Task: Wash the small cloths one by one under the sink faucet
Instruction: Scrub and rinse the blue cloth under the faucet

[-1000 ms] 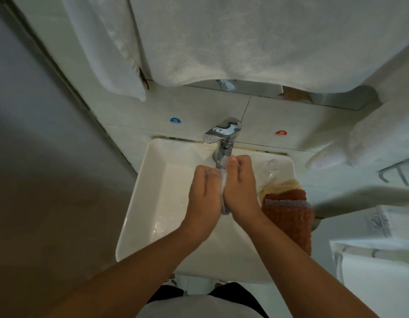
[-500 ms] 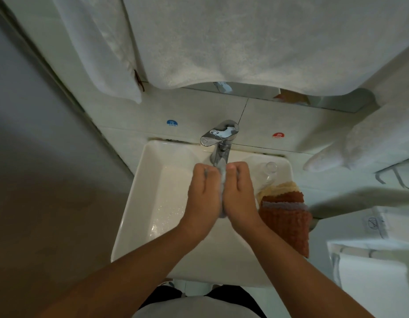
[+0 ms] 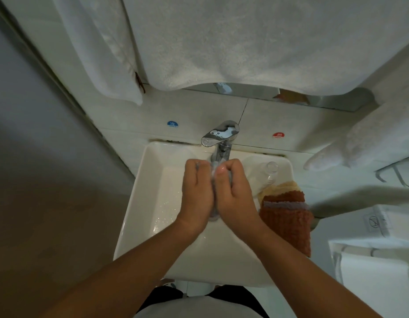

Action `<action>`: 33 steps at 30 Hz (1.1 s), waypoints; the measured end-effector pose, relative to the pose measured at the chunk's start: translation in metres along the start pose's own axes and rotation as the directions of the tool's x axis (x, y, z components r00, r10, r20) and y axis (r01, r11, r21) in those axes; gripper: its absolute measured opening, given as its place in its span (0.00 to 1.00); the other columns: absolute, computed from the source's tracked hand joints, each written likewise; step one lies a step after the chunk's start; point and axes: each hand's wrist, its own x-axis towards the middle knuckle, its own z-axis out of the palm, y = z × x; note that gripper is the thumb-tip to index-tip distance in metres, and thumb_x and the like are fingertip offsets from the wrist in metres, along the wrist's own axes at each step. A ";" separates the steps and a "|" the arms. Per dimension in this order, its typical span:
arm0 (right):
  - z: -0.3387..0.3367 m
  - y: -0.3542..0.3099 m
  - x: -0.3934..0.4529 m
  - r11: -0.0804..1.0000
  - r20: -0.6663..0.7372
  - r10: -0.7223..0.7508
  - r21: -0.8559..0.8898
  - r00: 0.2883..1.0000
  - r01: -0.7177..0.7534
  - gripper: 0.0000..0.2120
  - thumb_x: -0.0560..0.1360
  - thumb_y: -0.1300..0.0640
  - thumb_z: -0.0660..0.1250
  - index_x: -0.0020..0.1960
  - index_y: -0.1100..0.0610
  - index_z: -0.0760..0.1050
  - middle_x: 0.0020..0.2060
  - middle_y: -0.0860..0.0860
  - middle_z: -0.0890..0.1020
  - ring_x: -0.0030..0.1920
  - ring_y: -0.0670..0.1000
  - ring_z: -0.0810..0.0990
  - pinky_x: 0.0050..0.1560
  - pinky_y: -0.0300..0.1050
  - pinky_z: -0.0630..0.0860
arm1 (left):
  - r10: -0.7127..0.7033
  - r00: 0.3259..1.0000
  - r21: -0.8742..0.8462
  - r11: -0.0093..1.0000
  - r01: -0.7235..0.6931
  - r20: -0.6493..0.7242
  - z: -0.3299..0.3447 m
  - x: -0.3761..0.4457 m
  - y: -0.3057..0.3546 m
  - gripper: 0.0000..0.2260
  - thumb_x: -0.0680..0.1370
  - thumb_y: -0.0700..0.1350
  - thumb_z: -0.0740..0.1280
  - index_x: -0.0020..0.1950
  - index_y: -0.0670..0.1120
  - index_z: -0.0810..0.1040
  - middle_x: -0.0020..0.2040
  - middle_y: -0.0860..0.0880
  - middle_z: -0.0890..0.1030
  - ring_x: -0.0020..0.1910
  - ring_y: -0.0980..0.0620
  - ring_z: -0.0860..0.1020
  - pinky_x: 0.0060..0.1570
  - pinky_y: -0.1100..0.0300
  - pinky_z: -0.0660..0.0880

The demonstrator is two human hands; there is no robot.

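Over the white sink [image 3: 139, 203], just below the chrome faucet [image 3: 220, 134], my left hand [image 3: 196, 191] and my right hand [image 3: 233, 191] squeeze a small grey cloth [image 3: 213, 212] between them. Both sets of fingers curl round it, so only a strip of wet cloth shows between the palms and at the bottom. On the sink's right rim lies a pile of small cloths: a rust-brown one [image 3: 288, 223] on top, a grey one [image 3: 283, 204] and a yellow one [image 3: 279, 187] beneath.
A clear glass [image 3: 269, 173] stands on the sink's back right corner. Large white towels [image 3: 256, 42] hang above the faucet and at the right [image 3: 359, 143]. Blue cold [image 3: 173, 124] and red hot [image 3: 278, 135] stickers mark the wall tiles. A wall runs along the left.
My hands stay pressed together on the cloth under the faucet; the right fingers have curled tighter over its top. The view has shifted slightly.
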 end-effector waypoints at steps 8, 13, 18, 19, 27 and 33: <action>-0.007 0.005 -0.010 1.000 0.109 0.024 0.011 0.994 -0.025 0.07 0.86 0.55 0.56 0.55 0.57 0.69 0.40 0.43 0.78 0.37 0.40 0.78 0.37 0.35 0.74 | -0.075 0.997 -0.032 0.997 0.074 -0.009 -0.008 0.005 -0.001 0.07 0.85 0.48 0.57 0.55 0.48 0.73 0.49 0.49 0.79 0.48 0.53 0.80 0.41 0.62 0.78; -0.036 0.016 -0.004 0.986 0.061 0.100 0.125 0.993 -0.107 0.05 0.85 0.55 0.60 0.57 0.52 0.74 0.44 0.50 0.78 0.37 0.43 0.77 0.34 0.37 0.72 | 0.007 0.969 -0.005 1.000 -0.006 0.248 -0.030 0.007 -0.003 0.09 0.87 0.51 0.55 0.63 0.55 0.72 0.43 0.48 0.76 0.30 0.61 0.75 0.28 0.65 0.71; -0.062 0.023 -0.013 0.983 0.290 0.017 0.168 0.957 -0.069 0.32 0.68 0.77 0.66 0.68 0.54 0.71 0.58 0.49 0.76 0.54 0.47 0.79 0.47 0.42 0.79 | 0.050 0.887 0.077 0.992 -0.095 0.459 -0.064 0.012 -0.014 0.08 0.85 0.45 0.61 0.63 0.54 0.75 0.52 0.52 0.78 0.37 0.60 0.78 0.35 0.64 0.74; -0.066 0.025 -0.014 0.995 0.318 -0.006 0.097 0.948 -0.026 0.35 0.67 0.79 0.64 0.69 0.55 0.70 0.59 0.48 0.75 0.59 0.49 0.78 0.51 0.44 0.79 | 0.047 0.860 0.059 0.994 -0.089 0.509 -0.070 0.013 -0.014 0.11 0.83 0.40 0.65 0.63 0.53 0.75 0.56 0.54 0.78 0.42 0.57 0.80 0.39 0.62 0.76; -0.069 0.041 -0.009 0.859 0.230 -0.129 -0.460 0.965 0.225 0.21 0.73 0.64 0.72 0.62 0.47 0.74 0.50 0.50 0.76 0.49 0.46 0.77 0.50 0.48 0.78 | 0.106 0.786 0.316 0.876 -0.364 0.609 -0.091 0.022 -0.017 0.26 0.76 0.35 0.74 0.68 0.53 0.70 0.59 0.58 0.79 0.58 0.55 0.80 0.57 0.59 0.79; -0.062 0.038 -0.008 0.906 0.119 -0.176 -0.369 0.977 0.208 0.01 0.76 0.59 0.70 0.47 0.56 0.79 0.48 0.51 0.75 0.50 0.46 0.76 0.49 0.36 0.74 | 0.068 0.863 0.420 0.852 -0.311 0.501 -0.088 0.025 -0.021 0.08 0.80 0.45 0.70 0.55 0.58 0.79 0.62 0.55 0.74 0.58 0.62 0.76 0.56 0.63 0.74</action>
